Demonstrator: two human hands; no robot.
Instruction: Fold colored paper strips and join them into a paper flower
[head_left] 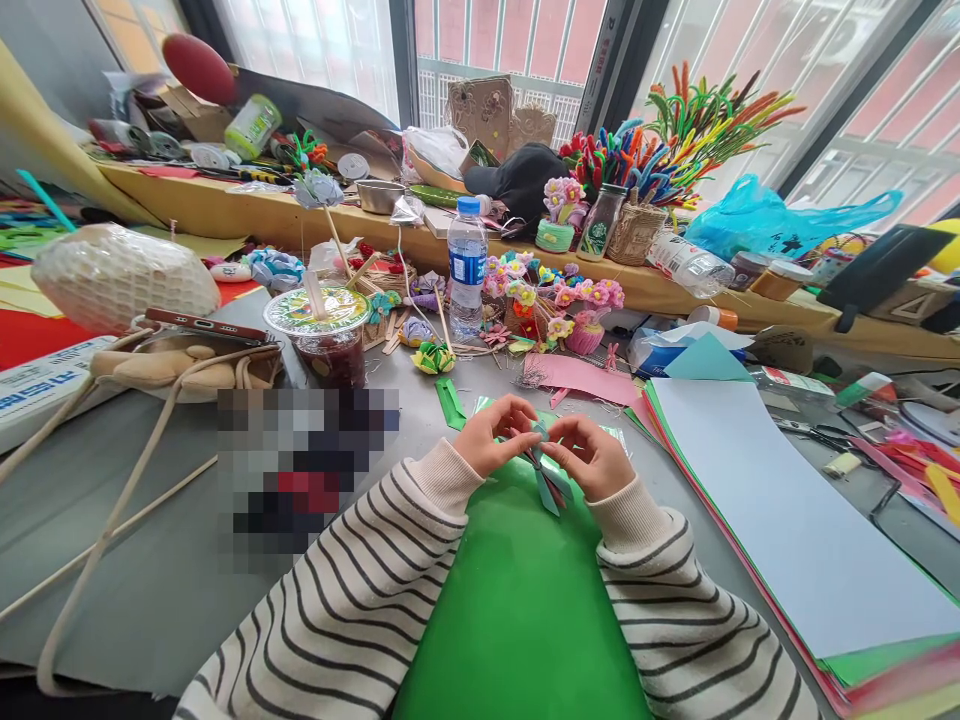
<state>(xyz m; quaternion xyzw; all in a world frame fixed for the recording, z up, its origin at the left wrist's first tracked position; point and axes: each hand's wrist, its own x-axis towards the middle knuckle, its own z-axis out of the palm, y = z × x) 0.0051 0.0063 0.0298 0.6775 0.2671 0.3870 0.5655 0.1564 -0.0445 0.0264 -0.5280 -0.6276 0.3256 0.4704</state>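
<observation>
A small folded piece of grey-blue paper point(549, 482) is pinched between both hands, its pointed strips hanging down. My left hand point(496, 438) grips it from the left, thumb and fingertips closed near its top. From the right, my right hand point(592, 455) pinches the same piece, and the fingertips of the two hands almost meet. Beneath them lies a shiny green sheet point(525, 590), which reaches down to the bottom of the view. Just beyond my left hand is a folded green paper strip point(451, 403). The fingertips hide part of the folded piece.
A stack of coloured paper point(795, 500) lies to the right, with scissors point(814, 432) past it. Ahead stand a water bottle point(466, 270) and a lidded drink cup point(326, 335). At left, a phone point(214, 330) rests on a corded bag point(187, 370). Pipe cleaners point(630, 165) crowd the sill.
</observation>
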